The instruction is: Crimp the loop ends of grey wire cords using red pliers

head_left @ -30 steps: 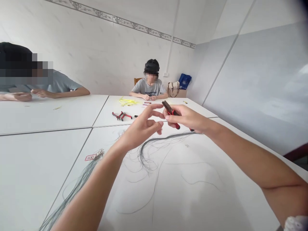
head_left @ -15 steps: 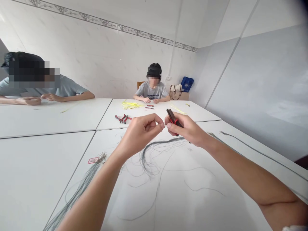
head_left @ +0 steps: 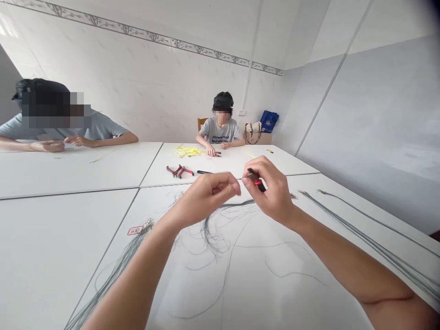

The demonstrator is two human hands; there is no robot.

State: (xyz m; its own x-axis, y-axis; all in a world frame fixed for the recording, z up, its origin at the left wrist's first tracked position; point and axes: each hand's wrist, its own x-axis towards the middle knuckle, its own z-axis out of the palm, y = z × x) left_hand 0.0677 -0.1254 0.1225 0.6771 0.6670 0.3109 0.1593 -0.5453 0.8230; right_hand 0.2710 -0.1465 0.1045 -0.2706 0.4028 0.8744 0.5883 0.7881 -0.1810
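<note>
My right hand (head_left: 277, 195) is closed around a pair of pliers (head_left: 258, 180) with dark jaws and red-and-black handles, mostly hidden by the fingers. To its left, thumb and fingers of my left hand (head_left: 206, 199) are pinched together; anything thin between them is too small to make out. A narrow gap separates the two hands. Below them a bundle of thin dark grey strands (head_left: 208, 229) curves over the white table, its loose ends fanning out. A single long strand (head_left: 227, 270) lies nearer to me.
A strand bundle (head_left: 120, 261) lies left beside a red-framed label (head_left: 135, 230); more bundles (head_left: 360, 233) stretch along the right. Red-handled pliers (head_left: 180, 171) and yellow strands (head_left: 189, 151) lie farther back. Two people (head_left: 222, 133) sit across the table.
My hands have drawn slightly apart, and the right hand has turned, so less of the pliers shows. The person opposite has reached to the red-and-black items on the table.
</note>
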